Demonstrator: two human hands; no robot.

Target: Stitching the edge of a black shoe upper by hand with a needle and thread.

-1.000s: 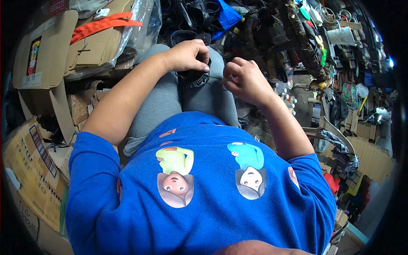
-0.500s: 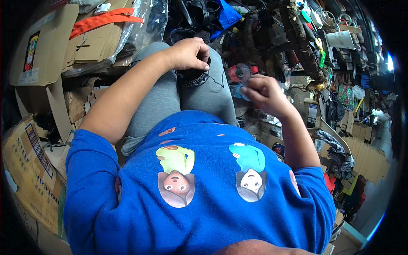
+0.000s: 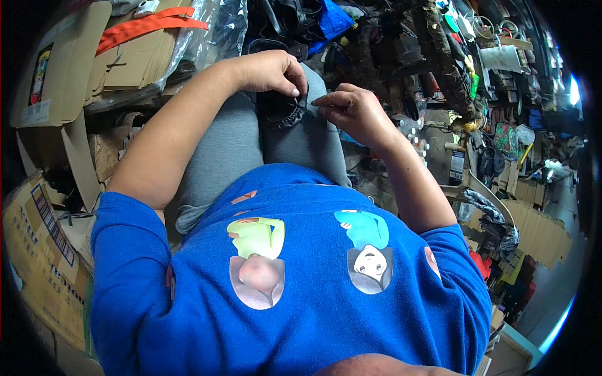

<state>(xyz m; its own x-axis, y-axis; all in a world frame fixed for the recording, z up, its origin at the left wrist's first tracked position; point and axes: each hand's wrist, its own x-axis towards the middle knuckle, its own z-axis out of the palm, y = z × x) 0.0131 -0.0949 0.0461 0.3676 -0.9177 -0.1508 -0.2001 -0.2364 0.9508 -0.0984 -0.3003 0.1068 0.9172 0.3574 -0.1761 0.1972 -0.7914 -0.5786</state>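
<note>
On my lap, between my grey-trousered thighs (image 3: 219, 135), rests a black shoe (image 3: 283, 120) with a dark opening and a ridged, stitched-looking rim. My left hand (image 3: 273, 72) bends over its far side, thumb and fingers closed on the edge. Just to the right, my right hand (image 3: 359, 114) is pinched, its fingertips pointing at the shoe and a small gap away from it. Whatever sits in that pinch is too small to make out. The left hand covers part of the shoe's far end.
Cardboard boxes (image 3: 59, 75) and flattened card with an orange strap (image 3: 150, 28) stand at the left. Black shoes and a blue bag (image 3: 335, 22) lie beyond my knees. Cluttered tools and shelves fill the right, with small bottles (image 3: 415, 141) beside my right forearm.
My right hand has come in from the right toward the shoe and lifted slightly. The left hand stays on the shoe with a small shift. A dark thread loop seen earlier no longer shows clearly.
</note>
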